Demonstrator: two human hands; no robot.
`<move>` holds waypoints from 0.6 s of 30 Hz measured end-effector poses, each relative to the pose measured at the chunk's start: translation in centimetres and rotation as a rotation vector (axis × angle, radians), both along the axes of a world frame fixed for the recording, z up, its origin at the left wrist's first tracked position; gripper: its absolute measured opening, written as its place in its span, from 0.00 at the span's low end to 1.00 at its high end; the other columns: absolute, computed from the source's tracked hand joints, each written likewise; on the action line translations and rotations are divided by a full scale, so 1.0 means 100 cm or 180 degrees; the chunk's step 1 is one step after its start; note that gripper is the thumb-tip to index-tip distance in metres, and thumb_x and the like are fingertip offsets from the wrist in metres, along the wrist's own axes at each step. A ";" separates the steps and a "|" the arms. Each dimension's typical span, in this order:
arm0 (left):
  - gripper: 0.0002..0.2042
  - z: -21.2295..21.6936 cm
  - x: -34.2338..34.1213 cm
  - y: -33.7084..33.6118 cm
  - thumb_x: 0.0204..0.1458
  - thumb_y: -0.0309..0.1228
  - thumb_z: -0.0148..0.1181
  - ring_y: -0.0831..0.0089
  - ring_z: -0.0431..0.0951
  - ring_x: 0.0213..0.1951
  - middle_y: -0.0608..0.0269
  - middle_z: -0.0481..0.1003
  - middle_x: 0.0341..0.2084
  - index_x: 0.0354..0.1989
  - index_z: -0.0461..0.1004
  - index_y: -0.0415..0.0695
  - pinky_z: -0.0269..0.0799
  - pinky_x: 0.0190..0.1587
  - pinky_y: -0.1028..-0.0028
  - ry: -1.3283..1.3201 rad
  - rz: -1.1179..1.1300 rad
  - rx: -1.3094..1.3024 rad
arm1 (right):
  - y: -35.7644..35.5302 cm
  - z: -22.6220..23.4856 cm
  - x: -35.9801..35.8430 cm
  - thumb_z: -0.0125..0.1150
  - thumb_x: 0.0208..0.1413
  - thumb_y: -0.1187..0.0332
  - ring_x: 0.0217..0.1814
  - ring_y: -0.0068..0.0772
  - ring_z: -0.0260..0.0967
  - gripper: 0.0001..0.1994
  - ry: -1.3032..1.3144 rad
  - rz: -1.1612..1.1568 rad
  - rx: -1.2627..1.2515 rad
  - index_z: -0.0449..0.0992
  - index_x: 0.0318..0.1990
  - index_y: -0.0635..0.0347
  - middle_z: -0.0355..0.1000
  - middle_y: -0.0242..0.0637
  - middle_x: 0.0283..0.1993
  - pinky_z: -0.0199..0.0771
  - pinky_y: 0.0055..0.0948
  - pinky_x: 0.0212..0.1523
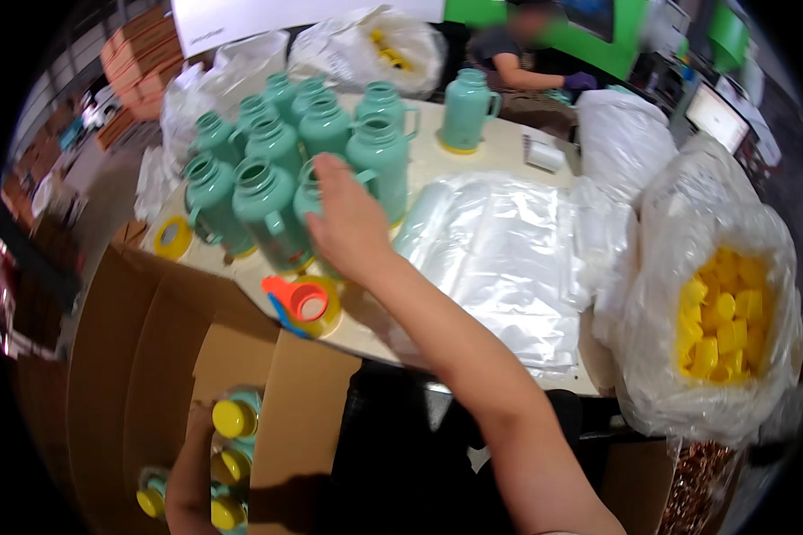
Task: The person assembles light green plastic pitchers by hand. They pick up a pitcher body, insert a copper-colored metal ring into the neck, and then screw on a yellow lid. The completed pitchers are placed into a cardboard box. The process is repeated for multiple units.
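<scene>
My right hand (352, 223) reaches across the table and closes around the upper part of a green flask (306, 201) with an open neck. Its grip hides much of that flask. Close about it stand several more uncapped green flasks with side handles, among them a front flask (269, 218) and a taller-looking one (382, 165). My left hand (201, 417) is down inside an open cardboard box (299, 419), beside a yellow-capped flask (235, 417). Its fingers are hidden. More yellow-capped flasks (152, 501) stand in the box.
On the table (509, 147) lie clear plastic bags (509, 259), a yellow tape roll (173, 238), and an orange scoop (308, 301). One green flask (467, 111) stands apart. At right, a bag holds yellow caps (723, 321). A person (526, 71) works beyond the table.
</scene>
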State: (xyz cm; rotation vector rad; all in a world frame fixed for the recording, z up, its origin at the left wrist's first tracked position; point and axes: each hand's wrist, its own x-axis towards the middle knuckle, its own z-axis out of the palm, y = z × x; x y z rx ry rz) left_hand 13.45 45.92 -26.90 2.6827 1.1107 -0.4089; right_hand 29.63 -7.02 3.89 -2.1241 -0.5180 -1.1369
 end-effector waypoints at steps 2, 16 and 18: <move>0.27 0.047 0.019 -0.064 0.61 0.39 0.57 0.53 0.72 0.59 0.38 0.71 0.56 0.65 0.63 0.36 0.68 0.62 0.61 -0.0703 -0.0464 0.0285 | -0.034 -0.011 0.024 0.67 0.52 0.68 0.52 0.53 0.70 0.19 0.1411 -0.0247 -0.0636 0.71 0.50 0.62 0.71 0.47 0.48 0.73 0.44 0.52; 0.34 0.276 -0.011 -0.419 0.57 0.48 0.62 0.64 0.68 0.61 0.55 0.68 0.59 0.66 0.62 0.39 0.61 0.65 0.66 -0.2490 -0.3094 -0.5301 | -0.162 0.038 -0.303 0.81 0.38 0.64 0.32 0.33 0.62 0.21 0.0716 0.1906 0.1700 0.66 0.20 0.55 0.65 0.31 0.28 0.62 0.28 0.36; 0.43 0.253 -0.056 -0.477 0.48 0.50 0.70 0.60 0.68 0.62 0.51 0.67 0.60 0.67 0.60 0.37 0.63 0.65 0.65 -0.0213 -0.2503 -0.7203 | -0.137 0.002 -0.341 0.76 0.45 0.73 0.34 0.25 0.63 0.13 0.1146 0.1132 0.2380 0.72 0.30 0.60 0.67 0.33 0.35 0.64 0.25 0.35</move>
